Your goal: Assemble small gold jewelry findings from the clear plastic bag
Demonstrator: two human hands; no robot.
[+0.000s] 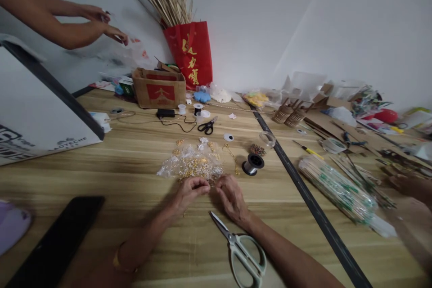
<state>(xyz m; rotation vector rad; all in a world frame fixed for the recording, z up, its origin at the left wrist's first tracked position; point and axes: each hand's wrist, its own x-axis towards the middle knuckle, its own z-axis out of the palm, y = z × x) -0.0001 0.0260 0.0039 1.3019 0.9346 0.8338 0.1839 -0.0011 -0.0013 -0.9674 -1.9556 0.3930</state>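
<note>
My left hand has its thumb and fingers pinched together at the near edge of a pile of gold and silver trinkets, partly in clear plastic. Close to it, my right hand is curled, fingertips together beside the same pile. Whatever either pinch holds is too small to make out. Scissors with pale green handles lie by my right forearm, blades pointing at the hands. A spool of fine wire stands right of the pile, near a gold chain and a clear jar of brown beads.
A white box stands at left, with a black phone-like slab nearer me. Black scissors lie beyond the pile. Bagged sticks lie at right past a dark table seam. Another person's arms hold a plastic bag; another hand is far right.
</note>
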